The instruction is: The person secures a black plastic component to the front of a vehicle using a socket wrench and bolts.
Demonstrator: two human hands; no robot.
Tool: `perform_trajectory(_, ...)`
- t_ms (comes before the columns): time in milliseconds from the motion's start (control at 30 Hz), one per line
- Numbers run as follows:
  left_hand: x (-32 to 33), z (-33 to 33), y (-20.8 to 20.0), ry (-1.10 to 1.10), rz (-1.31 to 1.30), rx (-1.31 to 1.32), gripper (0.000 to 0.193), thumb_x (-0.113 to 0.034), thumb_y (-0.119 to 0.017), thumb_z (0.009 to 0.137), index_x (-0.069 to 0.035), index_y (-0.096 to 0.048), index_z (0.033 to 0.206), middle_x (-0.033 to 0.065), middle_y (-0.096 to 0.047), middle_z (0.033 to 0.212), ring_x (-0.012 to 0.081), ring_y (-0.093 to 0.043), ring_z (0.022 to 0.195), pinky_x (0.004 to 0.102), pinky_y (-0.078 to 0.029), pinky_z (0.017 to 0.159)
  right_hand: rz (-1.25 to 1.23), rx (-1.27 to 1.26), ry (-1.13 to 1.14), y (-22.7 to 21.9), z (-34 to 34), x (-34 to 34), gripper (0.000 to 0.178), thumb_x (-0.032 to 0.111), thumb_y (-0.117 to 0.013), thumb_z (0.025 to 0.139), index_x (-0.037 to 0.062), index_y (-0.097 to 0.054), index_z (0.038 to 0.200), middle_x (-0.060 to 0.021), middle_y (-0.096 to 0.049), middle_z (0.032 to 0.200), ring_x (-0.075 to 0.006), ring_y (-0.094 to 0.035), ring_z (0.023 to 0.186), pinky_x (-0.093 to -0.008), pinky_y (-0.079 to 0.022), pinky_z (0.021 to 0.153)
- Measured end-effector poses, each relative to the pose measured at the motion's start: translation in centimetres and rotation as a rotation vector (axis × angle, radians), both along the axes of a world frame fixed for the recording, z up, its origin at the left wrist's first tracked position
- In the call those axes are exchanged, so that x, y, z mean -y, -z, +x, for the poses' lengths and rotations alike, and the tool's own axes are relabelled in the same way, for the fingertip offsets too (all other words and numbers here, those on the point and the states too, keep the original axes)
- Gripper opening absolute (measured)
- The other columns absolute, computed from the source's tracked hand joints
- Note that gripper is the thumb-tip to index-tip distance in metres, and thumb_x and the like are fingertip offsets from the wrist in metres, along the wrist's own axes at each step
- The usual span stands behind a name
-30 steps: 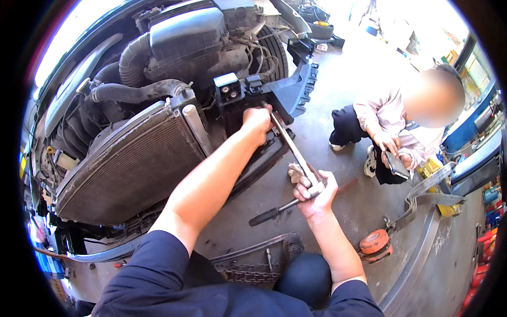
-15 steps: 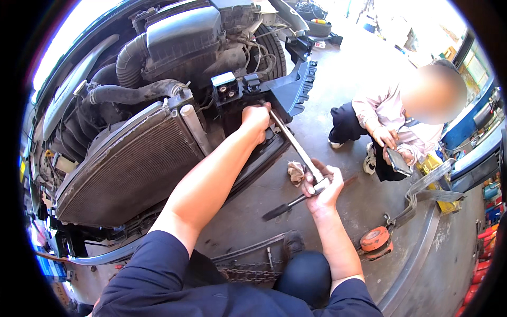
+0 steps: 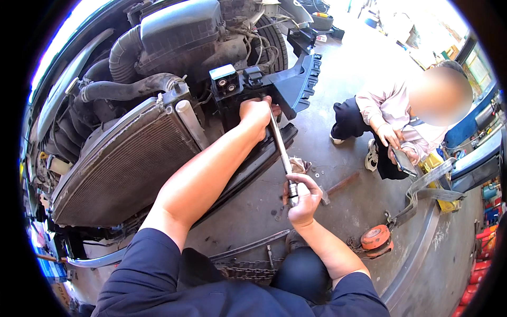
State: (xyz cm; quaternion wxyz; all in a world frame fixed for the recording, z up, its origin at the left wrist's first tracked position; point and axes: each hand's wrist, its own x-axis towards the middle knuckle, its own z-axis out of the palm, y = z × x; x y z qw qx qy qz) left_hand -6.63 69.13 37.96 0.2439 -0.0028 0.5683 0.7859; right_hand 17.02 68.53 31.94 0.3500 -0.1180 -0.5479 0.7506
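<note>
My left hand (image 3: 255, 114) is closed at the far end of a long silver extension bar (image 3: 280, 146), against the black plastic bracket (image 3: 288, 87) at the car's front corner. What the bar's far tip meets is hidden behind my fingers. My right hand (image 3: 304, 202) grips the near end of the bar, where a thicker metal piece with a dark end shows. A bare radiator (image 3: 129, 164) lies left of my left forearm. Near my left hand, a black block with two round metal ports (image 3: 225, 83) sits on the bracket.
To the right, a person (image 3: 388, 113) crouches with a phone (image 3: 404, 161). An orange round-bodied hoist (image 3: 377, 240) and chains (image 3: 245, 271) lie on the floor. Beyond my right hand are a hammer (image 3: 339, 189), washers and a crumpled rag (image 3: 299, 165). Engine parts fill the upper left.
My right hand has moved left and slightly down, bringing the bar's near end closer to me and steeper. The black handle that stuck out leftward no longer shows there. My left hand stays at the bracket.
</note>
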Motion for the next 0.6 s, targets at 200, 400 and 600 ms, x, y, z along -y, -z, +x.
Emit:
perform_trajectory(200, 0.7, -0.5, 0.6, 0.064, -0.001, -0.005, 0.022, -0.013, -0.055, 0.100, 0.008, -0.059, 0.097, 0.0143, -0.068, 0.084, 0.0229, -0.069, 0.072, 0.0335, -0.055, 0.067, -0.674, -0.076, -0.131, -1.3, -0.3, -1.8, 0.040, 0.037, -0.039, 0.089, 0.0067, -0.065, 0.095, -0.0169, -0.063, 0.084, -0.0180, -0.044, 0.044, -0.0293, -0.037, 0.042)
perform_trajectory(400, 1.0, -0.9, -0.9, 0.183, 0.040, 0.071, 0.030, -0.016, -0.046, 0.105, 0.011, -0.053, 0.111, 0.0222, -0.065, 0.105, 0.0312, -0.067, 0.096, 0.0408, -0.056, 0.091, -0.465, -0.094, -0.027, -1.1, -0.8, -1.6, 0.042, 0.035, -0.041, 0.090, 0.0005, -0.065, 0.096, -0.0155, -0.061, 0.076, -0.0170, -0.048, 0.047, -0.0278, -0.038, 0.041)
perform_trajectory(600, 1.3, -0.5, -0.8, 0.288, 0.001, 0.027, 0.035, -0.021, -0.042, 0.106, 0.011, -0.053, 0.113, 0.0229, -0.063, 0.112, 0.0331, -0.065, 0.106, 0.0431, -0.052, 0.099, -0.179, -0.058, -0.019, -0.4, -0.1, -1.2, 0.039, 0.028, -0.043, 0.091, -0.0045, -0.064, 0.098, -0.0140, -0.060, 0.069, -0.0154, -0.053, 0.051, -0.0259, -0.042, 0.042)
